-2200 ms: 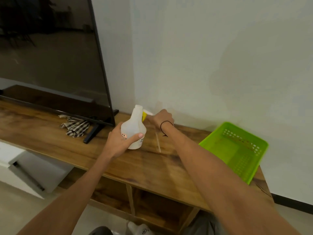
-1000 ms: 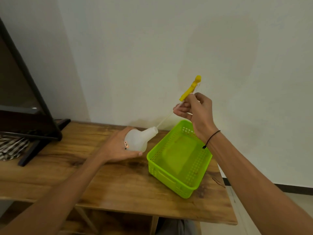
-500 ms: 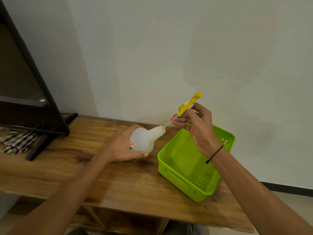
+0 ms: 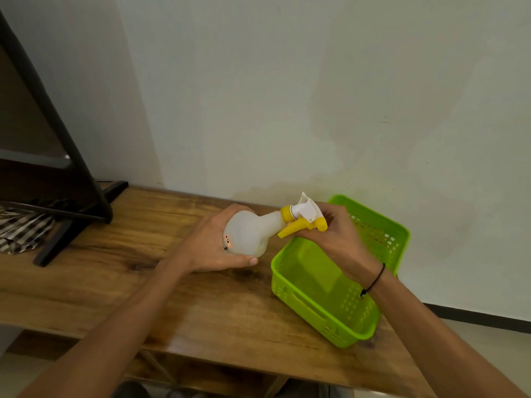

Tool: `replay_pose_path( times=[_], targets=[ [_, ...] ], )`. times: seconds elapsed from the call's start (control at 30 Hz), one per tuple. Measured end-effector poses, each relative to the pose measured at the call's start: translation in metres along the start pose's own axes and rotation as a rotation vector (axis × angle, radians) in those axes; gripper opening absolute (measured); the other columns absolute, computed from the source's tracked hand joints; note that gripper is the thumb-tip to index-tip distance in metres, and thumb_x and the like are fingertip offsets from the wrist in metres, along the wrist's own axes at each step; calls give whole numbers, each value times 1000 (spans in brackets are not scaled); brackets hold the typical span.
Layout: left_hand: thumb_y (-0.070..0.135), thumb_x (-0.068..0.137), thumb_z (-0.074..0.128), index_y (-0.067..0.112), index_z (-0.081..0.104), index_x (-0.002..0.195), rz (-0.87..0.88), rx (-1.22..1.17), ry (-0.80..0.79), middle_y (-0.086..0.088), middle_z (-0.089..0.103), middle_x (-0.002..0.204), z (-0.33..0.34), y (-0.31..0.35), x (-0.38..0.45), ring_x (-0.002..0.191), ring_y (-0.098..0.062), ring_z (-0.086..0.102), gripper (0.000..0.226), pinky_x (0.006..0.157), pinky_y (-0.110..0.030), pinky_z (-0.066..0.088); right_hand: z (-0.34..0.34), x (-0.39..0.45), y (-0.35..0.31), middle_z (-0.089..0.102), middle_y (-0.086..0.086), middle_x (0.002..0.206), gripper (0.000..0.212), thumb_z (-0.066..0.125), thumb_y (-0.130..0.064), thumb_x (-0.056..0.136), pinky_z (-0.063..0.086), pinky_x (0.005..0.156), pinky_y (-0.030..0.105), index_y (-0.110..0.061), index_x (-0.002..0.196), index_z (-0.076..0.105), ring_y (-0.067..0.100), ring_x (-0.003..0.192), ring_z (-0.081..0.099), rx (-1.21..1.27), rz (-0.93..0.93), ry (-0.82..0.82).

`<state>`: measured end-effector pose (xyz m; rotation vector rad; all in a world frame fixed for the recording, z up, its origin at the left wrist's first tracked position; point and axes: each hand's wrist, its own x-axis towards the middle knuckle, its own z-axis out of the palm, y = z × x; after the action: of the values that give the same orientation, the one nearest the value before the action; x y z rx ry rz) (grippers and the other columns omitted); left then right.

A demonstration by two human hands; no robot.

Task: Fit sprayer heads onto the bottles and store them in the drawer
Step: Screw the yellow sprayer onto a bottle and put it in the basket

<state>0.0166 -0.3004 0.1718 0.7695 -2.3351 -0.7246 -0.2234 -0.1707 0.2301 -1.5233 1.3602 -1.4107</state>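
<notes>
My left hand (image 4: 211, 248) grips a white translucent bottle (image 4: 250, 235), tilted with its neck pointing right, just above the wooden tabletop (image 4: 201, 308). A white and yellow sprayer head (image 4: 304, 216) sits on the bottle's neck, its yellow collar against the mouth and its yellow trigger hanging below. My right hand (image 4: 334, 237) holds the sprayer head from the right side, fingers curled round it. The dip tube is out of sight inside the bottle. No drawer shows in this view.
A lime green plastic basket (image 4: 319, 314) with nothing in it stands on the right end of the tabletop, under my right wrist. A black TV stand foot (image 4: 71, 228) and a checked cloth (image 4: 20, 231) lie at the left. A white wall runs behind.
My right hand lowered the sprayer head from above the basket and slid its tube into the bottle; the head now sits on the neck. My left hand kept the bottle tilted.
</notes>
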Motion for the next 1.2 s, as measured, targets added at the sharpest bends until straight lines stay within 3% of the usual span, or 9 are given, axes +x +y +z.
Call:
replay_pose_path(
  times=[0.17, 0.3, 0.4, 0.57, 0.7, 0.8, 0.97, 1.07, 1.2],
  targets=[
    [58, 58, 95, 40, 60, 131, 21, -2, -8, 21, 69, 122, 0, -1, 1, 106, -3, 68, 83, 86, -36, 59, -1, 1, 4, 81, -13, 83, 41, 80, 12, 81, 57, 78, 18, -28, 79, 85, -2, 81, 72, -33, 21, -37],
    [60, 57, 94, 39, 59, 131, 16, 5, -8, 17, 70, 120, 0, -3, 4, 105, -11, 69, 85, 85, -41, 59, 1, 7, 5, 81, -14, 80, 25, 81, 13, 79, 55, 75, 14, -12, 82, 84, -4, 79, 72, -16, 26, -21],
    [62, 56, 93, 39, 59, 130, 21, 16, 14, 18, 69, 116, 0, 0, 7, 102, -11, 69, 85, 83, -41, 59, 6, 8, 4, 79, -8, 82, 32, 82, 17, 76, 60, 69, 20, -9, 95, 77, 4, 78, 76, 87, 74, 70],
    [63, 55, 92, 39, 58, 130, 22, 35, 85, 16, 67, 117, 3, 7, 12, 101, -11, 66, 85, 83, -40, 58, 14, 9, -3, 79, 18, 83, 6, 82, 11, 79, 62, 66, 28, 7, 83, 79, 16, 80, 77, 190, 53, 185],
    [62, 53, 87, 30, 57, 135, 75, 205, 298, 5, 63, 125, 12, 10, 20, 109, -21, 60, 94, 84, -38, 56, 21, 10, -6, 80, 1, 73, 24, 82, 6, 83, 61, 58, 25, -16, 72, 83, 11, 67, 76, 268, 58, 301],
    [59, 52, 88, 30, 55, 137, 56, 280, 407, 3, 60, 123, 19, 12, 24, 107, -24, 58, 96, 77, -37, 56, 24, 9, -5, 80, 0, 74, 25, 84, 4, 81, 62, 61, 26, -18, 70, 84, 10, 71, 77, 251, 25, 342],
    [57, 49, 86, 35, 54, 139, 48, 227, 284, 1, 59, 123, 19, 9, 30, 106, -25, 59, 98, 83, -46, 58, 13, 5, -1, 81, 3, 76, 27, 83, 10, 79, 65, 73, 36, -16, 69, 84, 18, 78, 78, 155, 40, 232],
    [51, 49, 88, 36, 58, 137, 77, 182, 173, 4, 61, 119, 12, 8, 29, 104, -21, 59, 94, 87, -42, 56, 2, 0, 1, 81, 0, 80, 27, 80, 17, 78, 63, 72, 27, -9, 84, 83, 11, 80, 77, 57, 37, 135],
    [37, 49, 98, 33, 62, 135, 117, 117, 61, 6, 64, 119, 5, 11, 32, 104, -18, 61, 94, 86, -33, 50, -9, -1, -1, 77, 24, 94, 27, 78, 22, 79, 61, 73, 26, 14, 104, 76, 12, 83, 71, -121, -45, 51]
  ],
)
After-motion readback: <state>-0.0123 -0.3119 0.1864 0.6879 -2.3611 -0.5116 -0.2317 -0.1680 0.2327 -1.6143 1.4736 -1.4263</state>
